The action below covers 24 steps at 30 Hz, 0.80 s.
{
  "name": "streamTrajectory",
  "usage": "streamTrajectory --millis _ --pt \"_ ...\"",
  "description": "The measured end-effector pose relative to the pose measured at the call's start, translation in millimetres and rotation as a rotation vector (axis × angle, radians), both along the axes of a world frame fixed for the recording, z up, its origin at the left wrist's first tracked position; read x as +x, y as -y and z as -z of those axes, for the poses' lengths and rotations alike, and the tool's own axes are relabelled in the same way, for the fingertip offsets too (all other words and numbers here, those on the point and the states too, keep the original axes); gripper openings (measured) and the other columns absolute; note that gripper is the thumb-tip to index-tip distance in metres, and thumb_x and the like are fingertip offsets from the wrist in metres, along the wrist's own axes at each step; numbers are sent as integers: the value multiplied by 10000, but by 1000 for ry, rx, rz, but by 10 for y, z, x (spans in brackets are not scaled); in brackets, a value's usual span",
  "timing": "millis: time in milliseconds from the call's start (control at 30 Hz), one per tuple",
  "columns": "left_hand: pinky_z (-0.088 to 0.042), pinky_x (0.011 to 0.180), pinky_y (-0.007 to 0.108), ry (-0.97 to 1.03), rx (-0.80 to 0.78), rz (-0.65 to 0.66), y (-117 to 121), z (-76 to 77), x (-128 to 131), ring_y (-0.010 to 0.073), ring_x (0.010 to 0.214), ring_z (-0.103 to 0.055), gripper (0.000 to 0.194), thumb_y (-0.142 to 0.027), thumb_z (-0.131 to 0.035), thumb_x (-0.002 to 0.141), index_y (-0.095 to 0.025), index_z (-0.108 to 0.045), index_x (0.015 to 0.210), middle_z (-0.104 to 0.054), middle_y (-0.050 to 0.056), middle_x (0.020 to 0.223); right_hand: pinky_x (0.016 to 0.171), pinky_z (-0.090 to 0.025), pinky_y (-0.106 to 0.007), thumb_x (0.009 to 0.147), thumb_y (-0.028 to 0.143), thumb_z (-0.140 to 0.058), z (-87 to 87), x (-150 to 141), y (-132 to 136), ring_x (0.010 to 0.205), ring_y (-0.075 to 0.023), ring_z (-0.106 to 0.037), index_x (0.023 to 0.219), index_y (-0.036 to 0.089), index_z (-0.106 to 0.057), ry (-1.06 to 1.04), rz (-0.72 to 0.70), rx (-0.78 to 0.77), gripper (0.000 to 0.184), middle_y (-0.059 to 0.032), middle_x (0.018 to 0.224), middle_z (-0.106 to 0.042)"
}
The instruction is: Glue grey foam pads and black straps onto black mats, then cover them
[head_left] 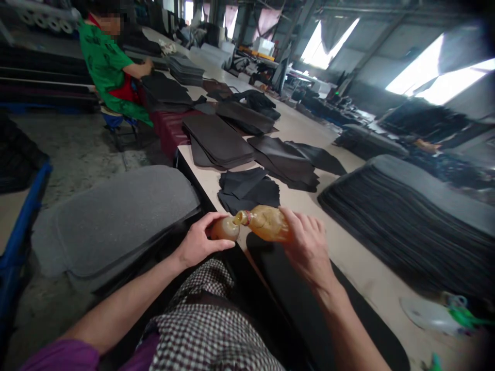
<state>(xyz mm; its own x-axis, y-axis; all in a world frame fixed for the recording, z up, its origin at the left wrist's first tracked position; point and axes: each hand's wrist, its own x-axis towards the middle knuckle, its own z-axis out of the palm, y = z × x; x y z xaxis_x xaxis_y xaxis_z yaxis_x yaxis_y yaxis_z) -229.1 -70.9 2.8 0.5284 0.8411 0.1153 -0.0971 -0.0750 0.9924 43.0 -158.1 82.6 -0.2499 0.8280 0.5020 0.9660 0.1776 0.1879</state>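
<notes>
My left hand point(201, 239) is wrapped round a small rounded bottle point(229, 230) with a pale, cloudy shoulder and amber contents. In my right hand point(307, 245) lies a larger amber plastic bottle point(266, 221), tipped on its side with its neck to the left. Its open mouth meets the top of the small bottle; whether liquid is flowing I cannot tell. Both bottles are above the table's near edge. Under my right arm lies a dark, long mat piece point(328, 314), and just behind the bottles sits a pile of small black cut pieces point(249, 188).
Grey mat pieces point(119, 216) are stacked at my left. A tall stack of dark sheets point(410, 216) stands at the right, with a white and green object point(433, 314) nearby. Dark panels point(220, 139) lie farther along the table point(348, 226). A person in green point(104, 62) sits at the far left.
</notes>
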Motion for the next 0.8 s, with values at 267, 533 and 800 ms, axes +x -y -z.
streamTrajectory --millis 267,533,800 --pt "-488 1137 460 -72 49 -44 -11 -15 -50 270 1227 -663 666 -405 -893 729 -262 -632 1325 -688 75 1344 896 -413 -430 949 77 -498 -6 -26 -6 1003 -301 -578 1414 161 -460 21 7 5 475 -124 1147 -642" --pt "-492 1124 455 -133 86 -53 -23 1 -96 263 1212 -669 645 -411 -887 737 -268 -640 1316 -697 67 1327 889 -412 -425 937 51 -509 -50 -38 -25 990 -293 -572 1399 171 -472 52 -3 -39 479 -111 1146 -641" --pt "-505 1100 443 -162 107 -53 -46 55 -114 263 1215 -661 620 -408 -885 736 -267 -645 1290 -692 64 1314 875 -423 -428 924 56 -521 -58 -34 -39 962 -294 -557 1419 148 -450 56 -31 -95 509 -116 1132 -630"
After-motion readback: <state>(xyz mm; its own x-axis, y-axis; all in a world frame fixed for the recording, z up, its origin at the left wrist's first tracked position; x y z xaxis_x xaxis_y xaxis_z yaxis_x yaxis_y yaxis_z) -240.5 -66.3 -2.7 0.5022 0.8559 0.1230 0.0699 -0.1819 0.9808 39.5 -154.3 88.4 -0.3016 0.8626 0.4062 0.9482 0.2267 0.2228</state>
